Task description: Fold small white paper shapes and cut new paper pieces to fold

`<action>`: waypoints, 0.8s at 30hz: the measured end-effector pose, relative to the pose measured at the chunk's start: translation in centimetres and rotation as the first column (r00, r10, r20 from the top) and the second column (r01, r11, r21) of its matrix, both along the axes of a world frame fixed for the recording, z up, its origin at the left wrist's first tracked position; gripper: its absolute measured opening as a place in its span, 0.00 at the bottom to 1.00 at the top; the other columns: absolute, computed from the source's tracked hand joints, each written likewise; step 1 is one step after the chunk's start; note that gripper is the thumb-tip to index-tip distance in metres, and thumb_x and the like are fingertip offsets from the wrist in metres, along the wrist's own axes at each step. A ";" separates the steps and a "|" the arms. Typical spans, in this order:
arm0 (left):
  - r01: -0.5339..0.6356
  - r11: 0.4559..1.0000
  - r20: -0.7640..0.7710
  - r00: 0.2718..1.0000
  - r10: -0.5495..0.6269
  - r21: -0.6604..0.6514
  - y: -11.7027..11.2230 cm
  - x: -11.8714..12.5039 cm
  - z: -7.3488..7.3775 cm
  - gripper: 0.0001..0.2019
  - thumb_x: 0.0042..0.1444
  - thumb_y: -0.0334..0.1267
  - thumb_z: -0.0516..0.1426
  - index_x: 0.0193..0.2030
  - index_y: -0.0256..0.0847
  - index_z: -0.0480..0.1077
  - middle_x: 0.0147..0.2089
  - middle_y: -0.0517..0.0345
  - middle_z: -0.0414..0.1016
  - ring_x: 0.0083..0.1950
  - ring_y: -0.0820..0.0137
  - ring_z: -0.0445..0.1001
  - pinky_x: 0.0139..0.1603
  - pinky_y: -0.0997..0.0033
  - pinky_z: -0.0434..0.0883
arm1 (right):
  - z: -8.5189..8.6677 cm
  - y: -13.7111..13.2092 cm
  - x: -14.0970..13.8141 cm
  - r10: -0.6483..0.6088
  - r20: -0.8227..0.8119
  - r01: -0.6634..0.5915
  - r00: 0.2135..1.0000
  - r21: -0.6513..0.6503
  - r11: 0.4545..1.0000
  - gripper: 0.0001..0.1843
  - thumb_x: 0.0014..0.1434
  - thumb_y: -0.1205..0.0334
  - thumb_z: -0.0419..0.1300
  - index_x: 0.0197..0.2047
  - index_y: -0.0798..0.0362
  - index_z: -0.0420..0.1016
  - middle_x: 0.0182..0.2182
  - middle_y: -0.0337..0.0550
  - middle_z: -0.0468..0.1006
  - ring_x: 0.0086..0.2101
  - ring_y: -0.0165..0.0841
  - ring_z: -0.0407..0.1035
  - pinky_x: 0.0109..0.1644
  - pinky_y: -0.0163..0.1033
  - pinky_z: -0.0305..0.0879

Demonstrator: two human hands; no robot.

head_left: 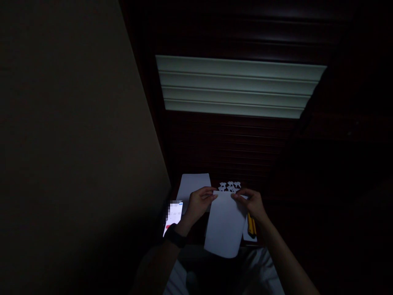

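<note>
Dark red-brown wooden slats [221,139] fill the dim back of the room, with one pale slatted panel [239,86] set in them and one plain grey-brown wall [76,102] on the left. Below is one small dark wooden table [196,231]. One long white paper sheet [225,227] is in the middle, in front of the person, and its round-looking near end pokes out past the table edge. Two hands hold it. Their left hand [201,203] is almost closed, with thumb and fingers pinching the top left corner. Their right hand [250,203] pinches near the top right corner, its fingers bent. Holding both corners probably keeps the sheet straight and stops it from slipping. Just past its top edge I count six small white cut-out paper shapes [230,184] in two rows, maybe laid that way so they don't get mixed up; more could be hiding. One more white paper piece [195,182] lies at the back left, perhaps to be out of the way. One bright phone [175,213] is by the left wrist, which wears one black band [175,236]. Beside the right wrist is a yellow and black tool [251,227], maybe two, close enough to grab, resting on one small white paper bit [251,239].
</note>
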State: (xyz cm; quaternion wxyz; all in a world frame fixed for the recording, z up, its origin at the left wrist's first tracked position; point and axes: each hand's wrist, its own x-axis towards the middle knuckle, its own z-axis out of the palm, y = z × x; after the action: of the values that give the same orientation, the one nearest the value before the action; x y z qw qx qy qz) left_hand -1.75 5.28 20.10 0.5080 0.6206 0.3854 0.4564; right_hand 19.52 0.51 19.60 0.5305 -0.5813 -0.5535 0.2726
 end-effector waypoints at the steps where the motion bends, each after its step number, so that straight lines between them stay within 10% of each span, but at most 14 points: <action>1: -0.003 1.000 -0.002 1.000 0.003 -0.002 0.0 0.0 0.1 0.15 0.46 0.41 0.62 0.41 0.38 0.74 0.38 0.51 0.77 0.39 0.67 0.75 0.38 0.71 0.72 | 0.1 -0.1 -0.1 -0.006 -0.001 0.006 1.000 -0.001 1.000 0.16 0.46 0.48 0.63 0.25 0.54 0.75 0.24 0.41 0.75 0.26 0.33 0.67 0.29 0.35 0.61; 24: 0.008 0.999 0.004 1.000 -0.008 0.035 0.4 0.1 -0.1 0.17 0.46 0.42 0.62 0.44 0.38 0.73 0.34 0.53 0.76 0.34 0.69 0.75 0.35 0.73 0.72 | 1.0 0.1 0.1 0.021 -0.047 -0.024 0.999 -0.043 0.999 0.14 0.43 0.50 0.66 0.30 0.51 0.80 0.29 0.44 0.80 0.32 0.41 0.72 0.35 0.41 0.66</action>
State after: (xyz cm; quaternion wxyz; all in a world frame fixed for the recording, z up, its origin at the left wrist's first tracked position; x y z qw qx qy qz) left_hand -1.61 5.70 19.96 0.4997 0.6300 0.3736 0.4624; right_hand 19.58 0.59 20.61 0.5273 -0.5800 -0.5414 0.3040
